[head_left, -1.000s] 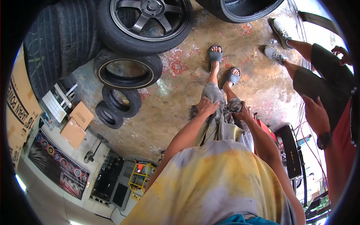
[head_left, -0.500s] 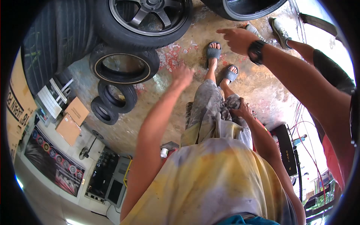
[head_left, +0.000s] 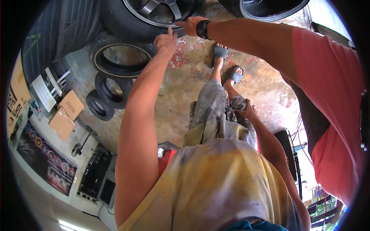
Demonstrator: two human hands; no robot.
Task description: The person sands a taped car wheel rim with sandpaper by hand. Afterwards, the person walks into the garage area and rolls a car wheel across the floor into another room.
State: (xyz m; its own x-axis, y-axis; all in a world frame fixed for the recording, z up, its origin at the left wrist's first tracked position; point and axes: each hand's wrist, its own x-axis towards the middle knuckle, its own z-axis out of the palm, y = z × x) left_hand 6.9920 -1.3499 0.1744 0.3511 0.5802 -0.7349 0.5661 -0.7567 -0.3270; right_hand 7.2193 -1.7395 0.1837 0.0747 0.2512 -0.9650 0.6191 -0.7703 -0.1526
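Note:
My left hand (head_left: 165,40) reaches up to a wheel (head_left: 131,23) with a dark spoked rim (head_left: 169,9). Its index finger is stretched out to the rim's silver lip, and the hand holds nothing; whether the fingertip touches the metal I cannot tell. My right hand (head_left: 248,112) rests on my knee, its fingers draped over the grey patterned trousers (head_left: 210,102), with no object in it. Close beside my left hand, a co-worker's hand (head_left: 192,25) with a black wristwatch (head_left: 202,29) also points at the rim's lower edge.
Below the wheel lie a loose tire (head_left: 98,59) and two smaller ones, the lowest a small tire (head_left: 92,109). Another tire (head_left: 266,17) is at the top right. The co-worker's red sleeve (head_left: 323,65) fills the right side. Cardboard boxes (head_left: 61,125) are at left.
My left hand has moved up to the wheel rim. The co-worker's arm has swung left to the same spot, and that body has come closer. My right hand stays on the knee.

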